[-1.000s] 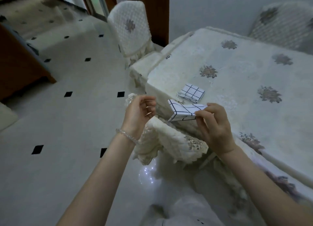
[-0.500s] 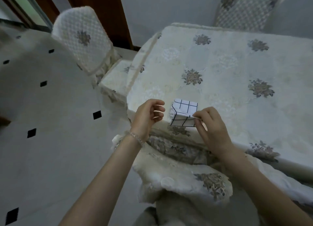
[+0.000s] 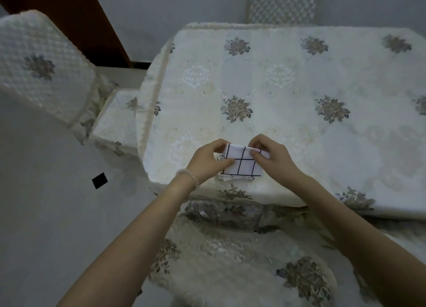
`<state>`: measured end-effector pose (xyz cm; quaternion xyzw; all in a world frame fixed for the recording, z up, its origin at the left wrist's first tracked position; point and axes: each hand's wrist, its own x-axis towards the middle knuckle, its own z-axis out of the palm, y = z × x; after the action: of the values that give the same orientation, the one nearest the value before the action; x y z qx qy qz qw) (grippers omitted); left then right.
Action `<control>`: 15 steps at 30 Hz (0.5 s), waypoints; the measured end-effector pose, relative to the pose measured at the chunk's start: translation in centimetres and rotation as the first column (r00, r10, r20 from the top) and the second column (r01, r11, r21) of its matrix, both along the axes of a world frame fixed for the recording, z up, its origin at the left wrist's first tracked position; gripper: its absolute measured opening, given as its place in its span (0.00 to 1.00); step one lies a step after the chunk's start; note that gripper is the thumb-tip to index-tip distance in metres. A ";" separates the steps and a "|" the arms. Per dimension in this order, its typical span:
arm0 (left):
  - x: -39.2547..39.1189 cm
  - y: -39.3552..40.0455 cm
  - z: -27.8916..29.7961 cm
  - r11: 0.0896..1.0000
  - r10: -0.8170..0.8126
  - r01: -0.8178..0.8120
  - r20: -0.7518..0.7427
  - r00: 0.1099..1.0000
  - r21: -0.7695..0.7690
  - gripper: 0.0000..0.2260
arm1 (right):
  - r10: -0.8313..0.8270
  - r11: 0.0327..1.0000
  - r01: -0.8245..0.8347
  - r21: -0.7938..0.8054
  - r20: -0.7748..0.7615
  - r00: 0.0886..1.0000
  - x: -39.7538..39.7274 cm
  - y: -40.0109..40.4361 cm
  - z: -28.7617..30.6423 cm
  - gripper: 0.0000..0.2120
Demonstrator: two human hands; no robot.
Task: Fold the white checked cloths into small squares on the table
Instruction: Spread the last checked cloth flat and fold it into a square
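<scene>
A folded white checked cloth (image 3: 242, 162) sits at the near edge of the worktop (image 3: 299, 88), toward its near left corner, pinched at its left side by the left hand (image 3: 208, 161) and at its upper right corner by the right hand (image 3: 273, 158), on a cream flowered tablecloth (image 3: 288, 127).
</scene>
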<state>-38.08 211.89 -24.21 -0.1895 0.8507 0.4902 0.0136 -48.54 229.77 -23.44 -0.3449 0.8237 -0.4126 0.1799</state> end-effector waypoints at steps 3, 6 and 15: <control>-1.8 -0.6 -1.7 1.000 0.013 -0.013 0.015 1.000 -0.017 0.04 | -0.095 0.995 0.096 -0.004 0.112 0.989 -1.6 -1.2 -0.9 0.03; -3.2 -1.0 -3.2 0.995 0.085 -0.090 0.096 0.992 0.045 0.02 | -0.235 0.972 0.232 0.041 0.216 0.948 -3.0 -2.1 -3.0 0.06; -4.4 -0.3 -6.7 0.980 0.151 -0.090 0.365 0.919 -0.178 0.07 | -0.299 0.950 0.285 0.130 0.114 0.947 -3.4 -3.8 -9.0 0.08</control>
<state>-42.51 211.60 -30.94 -0.3325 0.8549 0.3760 0.1313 -51.94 225.97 -32.41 -0.1803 0.8737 -0.4099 0.1900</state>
